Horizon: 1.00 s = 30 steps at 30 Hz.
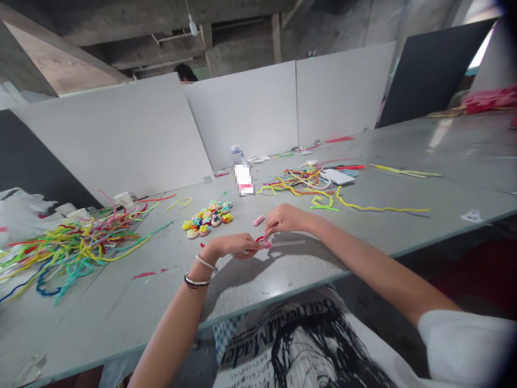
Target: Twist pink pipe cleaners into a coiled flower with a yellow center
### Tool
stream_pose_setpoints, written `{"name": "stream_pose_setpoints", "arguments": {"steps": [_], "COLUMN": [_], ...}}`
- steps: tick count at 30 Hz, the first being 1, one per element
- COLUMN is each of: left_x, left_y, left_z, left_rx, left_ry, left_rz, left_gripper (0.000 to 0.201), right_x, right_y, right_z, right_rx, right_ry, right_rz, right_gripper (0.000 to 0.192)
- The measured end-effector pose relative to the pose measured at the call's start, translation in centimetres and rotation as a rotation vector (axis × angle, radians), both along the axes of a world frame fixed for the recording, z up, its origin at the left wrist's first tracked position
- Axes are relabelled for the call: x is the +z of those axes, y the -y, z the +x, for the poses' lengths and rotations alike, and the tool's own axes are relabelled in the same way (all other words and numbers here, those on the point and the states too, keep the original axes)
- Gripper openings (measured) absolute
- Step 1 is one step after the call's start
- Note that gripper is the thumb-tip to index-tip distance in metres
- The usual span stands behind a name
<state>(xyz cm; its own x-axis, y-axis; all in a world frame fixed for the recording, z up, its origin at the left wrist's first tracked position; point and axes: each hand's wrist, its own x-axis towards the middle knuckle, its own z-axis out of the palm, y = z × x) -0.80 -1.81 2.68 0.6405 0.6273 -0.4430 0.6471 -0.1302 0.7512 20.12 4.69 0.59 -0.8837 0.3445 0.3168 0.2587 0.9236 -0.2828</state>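
1. Left hand (230,247) and right hand (285,220) pinch one pink pipe cleaner (264,241) between them; fingers closed narrowly.
2. A thin clear rod (288,243) extends rightward from it, lengthwise along the table (404,215).
3. Finished coils (208,218) lie beyond the cleaner, leftward.

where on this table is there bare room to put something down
Bare table runs along the near edge, left of the left hand and below the pile of fuzzy wires. More lies right of the right hand, past the long yellow wire. Crowded: the wire pile, the small finished pieces, the tangle by the phone.
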Motion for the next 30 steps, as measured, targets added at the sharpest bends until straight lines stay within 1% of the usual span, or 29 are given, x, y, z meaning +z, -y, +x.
{"name": "stream_pose_setpoints", "arguments": {"steps": [3, 5, 7, 9, 11, 13, 17, 19, 25, 30], "left_x": [-0.5, -0.8, -1.2, -1.6, -1.9, -2.0, -1.9, -1.8, -1.5, -1.5], "left_y": [-0.1, -0.3, -0.6, -1.0, -1.3, -1.5, -1.4, -1.1, -0.6, -0.6], "left_z": [0.2, 0.3, 0.3, 0.3, 0.2, 0.2, 0.4, 0.6, 0.8, 0.9], "left_rx": [0.086, 0.118, 0.180, 0.235, 0.267, 0.289, 0.314, 0.325, 0.401, 0.435], "left_ry": [-0.054, -0.049, -0.049, -0.108, -0.193, -0.279, -0.445, -0.492, -0.565, -0.572], "left_rz": [0.119, 0.183, 0.266, 0.419, 0.621, 0.738, 0.839, 0.892, 1.018, 1.105], "left_gripper": [0.050, 0.052, 0.053, 0.056, 0.060, 0.061, 0.063, 0.064, 0.062, 0.060], "right_x": [-0.2, -0.3, -0.2, -0.1, 0.1, 0.2, 0.0, 0.0, 0.1, 0.3], "right_y": [-0.4, -0.6, -0.6, -0.4, 0.0, 0.3, 0.3, 0.2, 0.0, -0.1], "right_z": [0.0, 0.0, 0.1, 0.1, 0.0, -0.1, -0.4, -0.4, -0.2, 0.0], "right_rx": [-0.049, -0.099, -0.161, -0.248, -0.327, -0.376, -0.401, -0.400, -0.408, -0.401], "right_ry": [0.037, 0.044, 0.050, 0.070, 0.110, 0.154, 0.174, 0.156, 0.076, -0.044], "right_rz": [0.093, 0.161, 0.217, 0.270, 0.312, 0.330, 0.324, 0.320, 0.281, 0.249], "right_gripper": [0.027, 0.026, 0.028, 0.029, 0.029, 0.027, 0.027, 0.026, 0.029, 0.028]}}
